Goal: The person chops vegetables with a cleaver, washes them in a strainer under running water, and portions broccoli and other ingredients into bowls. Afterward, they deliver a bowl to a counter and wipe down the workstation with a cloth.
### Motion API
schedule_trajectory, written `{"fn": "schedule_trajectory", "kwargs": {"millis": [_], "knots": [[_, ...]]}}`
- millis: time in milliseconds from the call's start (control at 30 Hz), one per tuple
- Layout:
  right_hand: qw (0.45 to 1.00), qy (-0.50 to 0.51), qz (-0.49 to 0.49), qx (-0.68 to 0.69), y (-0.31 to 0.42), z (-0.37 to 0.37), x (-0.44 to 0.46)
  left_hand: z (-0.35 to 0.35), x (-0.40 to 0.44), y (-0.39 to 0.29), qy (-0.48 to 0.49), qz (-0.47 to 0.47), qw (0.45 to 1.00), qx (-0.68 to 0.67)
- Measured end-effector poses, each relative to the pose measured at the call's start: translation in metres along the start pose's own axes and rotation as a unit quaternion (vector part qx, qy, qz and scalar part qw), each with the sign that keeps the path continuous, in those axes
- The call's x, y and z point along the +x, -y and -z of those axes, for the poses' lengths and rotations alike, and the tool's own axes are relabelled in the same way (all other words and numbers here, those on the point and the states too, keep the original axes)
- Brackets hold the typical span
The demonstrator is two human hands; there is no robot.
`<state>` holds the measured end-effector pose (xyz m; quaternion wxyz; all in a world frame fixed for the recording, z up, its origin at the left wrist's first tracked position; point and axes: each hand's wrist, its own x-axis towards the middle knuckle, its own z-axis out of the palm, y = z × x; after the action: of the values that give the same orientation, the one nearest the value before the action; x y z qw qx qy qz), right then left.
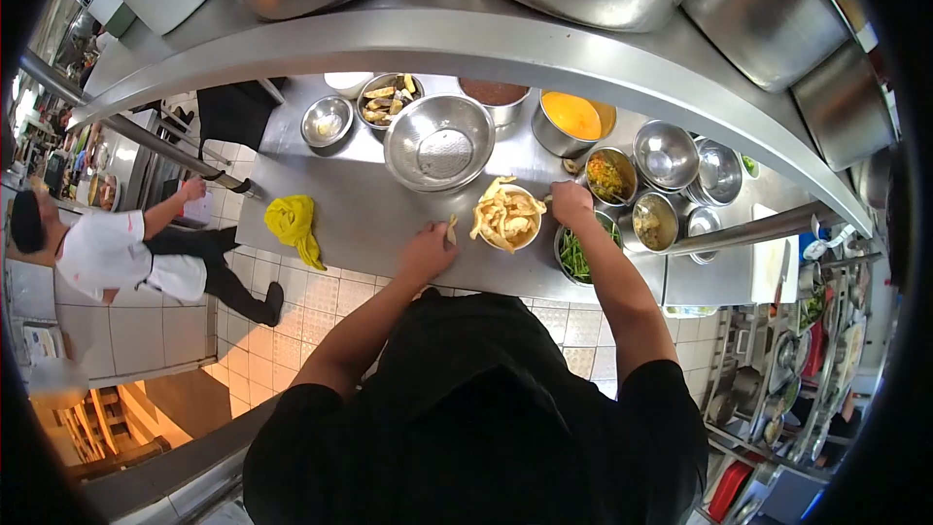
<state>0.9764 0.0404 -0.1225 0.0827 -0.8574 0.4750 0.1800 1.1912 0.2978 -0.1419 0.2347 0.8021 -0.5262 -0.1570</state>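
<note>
A white bowl (515, 246) heaped with pale golden fried strips (505, 214) stands near the front edge of the steel counter. To its left, my left hand (428, 253) pinches a small fried strip (452, 229) just above the counter. My right hand (571, 204) is at the bowl's right side with its fingers closed; what they hold, if anything, is hidden. Beneath my right forearm is a pot of green vegetables (575, 255). Behind the bowl sits a steel perforated colander (439, 144).
A yellow cloth (293, 227) lies at the counter's left end. Pots of orange liquid (571, 115) and chopped vegetables (609, 175) stand back right, beside steel bowls (666, 154). An overhead shelf rail (466, 44) crosses above. A co-worker (107, 253) stands at left.
</note>
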Motion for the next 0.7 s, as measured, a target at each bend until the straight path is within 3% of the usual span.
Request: {"fn": "schedule_trajectory", "kwargs": {"millis": [67, 167, 300, 433, 567, 667, 700], "knots": [[1.0, -0.015, -0.014, 0.011, 0.001, -0.011, 0.008, -0.017, 0.005, 0.0, 0.017, -0.026, 0.999, 0.023], [0.997, -0.059, -0.017, 0.051, -0.002, -0.003, 0.009, -0.027, 0.014, 0.018, 0.027, 0.016, 1.0, -0.002], [0.961, -0.171, -0.02, 0.217, -0.007, 0.04, -0.022, 0.012, 0.007, 0.003, -0.06, 0.002, 0.99, -0.127], [0.919, -0.116, 0.015, 0.375, 0.013, 0.091, -0.074, 0.046, 0.015, -0.063, -0.078, -0.043, 0.979, -0.181], [0.932, -0.194, 0.015, 0.307, 0.009, 0.063, -0.041, 0.054, 0.035, -0.099, -0.054, -0.064, 0.983, -0.165], [0.967, -0.12, 0.023, 0.226, -0.011, 0.025, 0.018, 0.047, 0.048, -0.09, -0.013, -0.099, 0.995, -0.022], [0.979, -0.043, -0.007, 0.197, -0.009, 0.024, 0.03, 0.039, 0.05, -0.087, -0.007, -0.102, 0.995, 0.005]]}}
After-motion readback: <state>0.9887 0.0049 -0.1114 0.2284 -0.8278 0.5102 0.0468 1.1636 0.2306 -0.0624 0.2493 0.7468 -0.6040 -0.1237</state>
